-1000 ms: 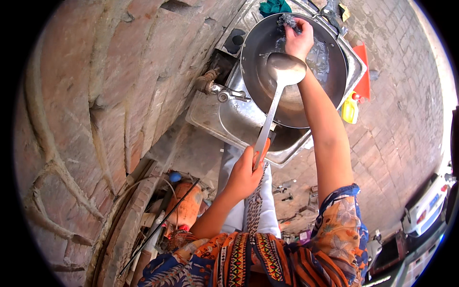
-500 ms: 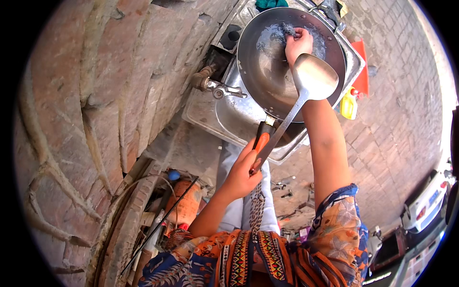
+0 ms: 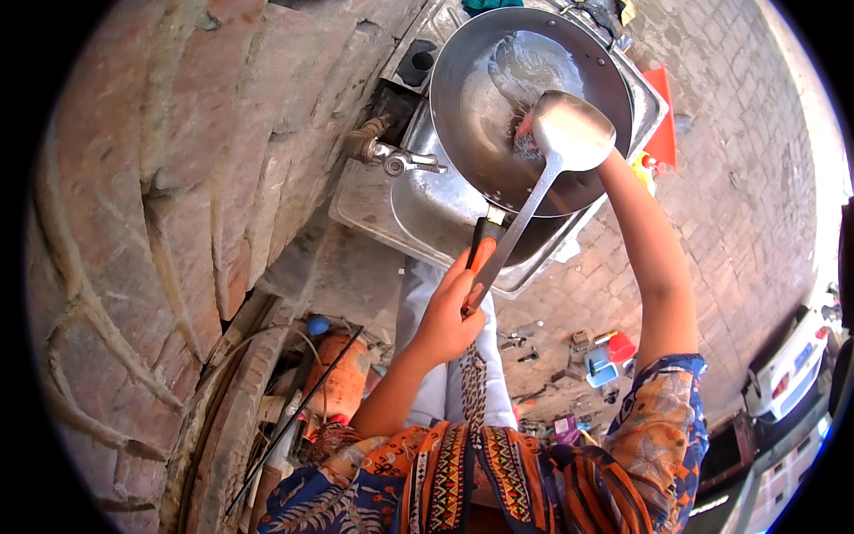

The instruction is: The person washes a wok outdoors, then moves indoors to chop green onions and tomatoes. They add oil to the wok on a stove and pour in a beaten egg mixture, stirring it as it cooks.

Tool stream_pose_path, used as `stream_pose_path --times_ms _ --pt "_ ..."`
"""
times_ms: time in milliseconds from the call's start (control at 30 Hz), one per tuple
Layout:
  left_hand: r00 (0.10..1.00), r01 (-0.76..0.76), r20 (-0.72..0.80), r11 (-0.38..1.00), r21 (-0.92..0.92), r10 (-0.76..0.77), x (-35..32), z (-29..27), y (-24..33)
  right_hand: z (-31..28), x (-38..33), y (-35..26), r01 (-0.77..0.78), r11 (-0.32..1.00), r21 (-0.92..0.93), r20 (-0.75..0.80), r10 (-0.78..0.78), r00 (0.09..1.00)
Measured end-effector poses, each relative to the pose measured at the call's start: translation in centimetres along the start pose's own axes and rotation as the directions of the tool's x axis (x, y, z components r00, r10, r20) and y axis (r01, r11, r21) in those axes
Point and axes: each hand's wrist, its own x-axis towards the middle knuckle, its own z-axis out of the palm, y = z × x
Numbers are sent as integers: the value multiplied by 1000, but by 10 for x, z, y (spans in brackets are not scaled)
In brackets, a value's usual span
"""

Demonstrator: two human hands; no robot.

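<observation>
Because the wet wok [image 3: 471, 98] on the steel sink [image 3: 360, 214] looks heavy, rigid and slick, its handle [image 3: 479, 235] suits gripping, the left hand [image 3: 450, 319] having fingers curled round it and the spatula [image 3: 576, 133], the right hand's [image 3: 525, 130] too hidden to tell.

No words or numbers can be read. A small blue rectangular number plate [image 3: 806, 354] stands on the rear of a white car [image 3: 789, 368], well apart from the left hand [image 3: 452, 313], rightward and lower; its pale marks are too small and blurred to make out, even from the right hand's [image 3: 525, 133] side.
</observation>
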Motion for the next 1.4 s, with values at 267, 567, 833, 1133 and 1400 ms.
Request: stream_pose_path --times_ms 267,567,833,1133,1400 --pt "998 19 -53 997 76 -15 4 8 -3 106 63 -127 167 856 490 -473 100 875" --pt "995 23 -97 998 52 -18 4 10 -9 88 32 -136 -136 937 322 -123 184 975" --pt "977 18 -212 999 42 -9 -2 6 -23 47 -28 -83 -127 957 -261 -210 72 975" --pt "949 63 -316 980 188 0 -1 10 -24 71 -15 -101 -538 780 -320 -546 312 777" --pt "934 69 -356 971 228 18 -2 8 -20 57 -36 -141 -631 775 5 410 574 709"
